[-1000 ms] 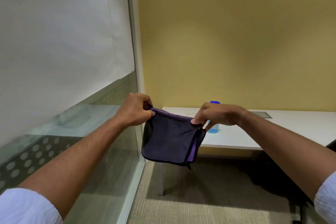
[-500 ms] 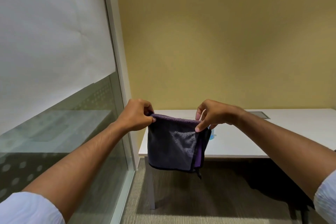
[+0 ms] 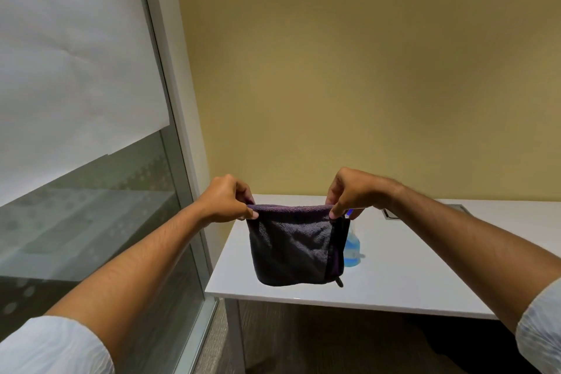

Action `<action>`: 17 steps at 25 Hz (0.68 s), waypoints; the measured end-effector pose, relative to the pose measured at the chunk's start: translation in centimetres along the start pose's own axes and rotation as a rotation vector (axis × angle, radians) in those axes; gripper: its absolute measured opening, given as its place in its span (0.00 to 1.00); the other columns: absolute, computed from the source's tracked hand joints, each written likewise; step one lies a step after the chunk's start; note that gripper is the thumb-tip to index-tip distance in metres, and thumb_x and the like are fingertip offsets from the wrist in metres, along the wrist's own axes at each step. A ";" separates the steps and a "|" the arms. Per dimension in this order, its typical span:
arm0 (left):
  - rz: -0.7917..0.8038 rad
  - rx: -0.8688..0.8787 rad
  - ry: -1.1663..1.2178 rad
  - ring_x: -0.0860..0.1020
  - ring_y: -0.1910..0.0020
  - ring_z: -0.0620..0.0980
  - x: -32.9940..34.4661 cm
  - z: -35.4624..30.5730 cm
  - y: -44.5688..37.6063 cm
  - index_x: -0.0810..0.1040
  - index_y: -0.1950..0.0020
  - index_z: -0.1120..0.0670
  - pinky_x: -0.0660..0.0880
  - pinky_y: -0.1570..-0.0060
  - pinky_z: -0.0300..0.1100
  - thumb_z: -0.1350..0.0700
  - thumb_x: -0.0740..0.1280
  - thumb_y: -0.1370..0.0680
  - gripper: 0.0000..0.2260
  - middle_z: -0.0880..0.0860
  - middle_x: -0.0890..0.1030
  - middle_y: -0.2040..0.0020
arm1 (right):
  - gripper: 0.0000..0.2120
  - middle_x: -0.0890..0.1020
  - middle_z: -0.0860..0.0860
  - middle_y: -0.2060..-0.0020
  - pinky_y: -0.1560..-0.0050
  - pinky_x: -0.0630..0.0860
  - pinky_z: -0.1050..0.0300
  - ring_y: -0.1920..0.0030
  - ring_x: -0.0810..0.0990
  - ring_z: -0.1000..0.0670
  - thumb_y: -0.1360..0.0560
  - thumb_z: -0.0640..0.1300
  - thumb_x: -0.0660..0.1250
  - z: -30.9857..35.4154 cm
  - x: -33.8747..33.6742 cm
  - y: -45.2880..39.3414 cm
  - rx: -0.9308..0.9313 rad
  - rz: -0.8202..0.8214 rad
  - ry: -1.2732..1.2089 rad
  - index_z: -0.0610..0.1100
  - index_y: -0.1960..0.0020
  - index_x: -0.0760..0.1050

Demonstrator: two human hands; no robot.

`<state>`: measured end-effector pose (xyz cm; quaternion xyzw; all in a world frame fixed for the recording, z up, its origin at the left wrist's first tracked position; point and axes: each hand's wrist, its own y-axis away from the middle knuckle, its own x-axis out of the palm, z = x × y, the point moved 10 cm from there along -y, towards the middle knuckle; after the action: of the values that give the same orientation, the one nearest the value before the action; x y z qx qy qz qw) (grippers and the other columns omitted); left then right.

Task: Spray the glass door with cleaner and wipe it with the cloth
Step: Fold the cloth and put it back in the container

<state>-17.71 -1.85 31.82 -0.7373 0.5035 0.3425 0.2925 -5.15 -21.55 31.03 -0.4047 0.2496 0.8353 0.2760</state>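
A plain mustard-yellow wall (image 3: pixel 364 70) fills the background from twelve to three o'clock, and a smooth white rectangular desk (image 3: pixel 425 276) stands against it low at four o'clock. At nine o'clock runs the tall glass door (image 3: pixel 91 222), its upper part covered by a white frosted sheet and its lower pane clear, edged by a pale metal frame (image 3: pixel 170 130). At the centre of the view, both bare hands hold a dark purple-grey folded microfibre cloth (image 3: pixel 291 246) by its top edge above the desk: the left hand (image 3: pixel 226 199) pinches the corner toward nine o'clock, the right hand (image 3: pixel 353 191) pinches the corner toward three o'clock, and the cloth hangs stretched between them. Just behind the cloth's right edge stands a clear bottle of blue liquid (image 3: pixel 352 249) on the desk, probably the cleaner, though the cloth and the right hand hide most of it. A grey recessed cable hatch (image 3: pixel 391 213) sits in the desk at two o'clock.
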 end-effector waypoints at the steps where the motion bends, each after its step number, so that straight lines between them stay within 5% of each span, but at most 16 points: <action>1: 0.003 -0.008 0.016 0.83 0.65 0.47 0.1 0.3 -1.3 0.84 0.61 0.56 0.81 0.63 0.37 0.59 0.79 0.32 0.05 0.52 0.84 0.66 | 0.08 0.86 0.45 0.58 0.59 0.84 0.54 0.60 0.83 0.51 0.30 0.34 0.75 -0.4 -0.4 -1.0 0.001 -0.011 -0.005 0.38 0.51 0.84; 5: 0.039 -0.014 0.032 0.83 0.66 0.45 0.9 1.7 -6.1 0.83 0.62 0.57 0.80 0.64 0.36 0.61 0.78 0.33 0.05 0.52 0.84 0.67 | 0.13 0.85 0.43 0.54 0.59 0.84 0.53 0.59 0.84 0.49 0.30 0.33 0.75 -1.5 -1.2 -5.1 0.000 -0.009 0.016 0.40 0.47 0.83; 12: 0.124 0.079 -0.012 0.80 0.66 0.43 2.2 4.0 -15.4 0.83 0.62 0.56 0.74 0.68 0.32 0.63 0.78 0.33 0.06 0.51 0.84 0.65 | 0.27 0.78 0.56 0.62 0.58 0.77 0.59 0.64 0.77 0.57 0.28 0.31 0.68 -1.3 -0.3 -12.8 -0.043 0.190 0.236 0.53 0.35 0.77; 17: 0.124 0.189 -0.022 0.82 0.64 0.42 1.6 4.7 -21.1 0.83 0.61 0.55 0.75 0.66 0.31 0.63 0.79 0.34 0.07 0.49 0.84 0.64 | 0.28 0.81 0.59 0.62 0.64 0.72 0.70 0.64 0.78 0.61 0.31 0.28 0.57 -0.2 -0.8 -17.7 -0.095 0.152 0.269 0.52 0.42 0.82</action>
<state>1.58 7.69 29.56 -0.6701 0.5751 0.3187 0.3445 7.14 -9.06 28.13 -0.5057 0.2745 0.8027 0.1568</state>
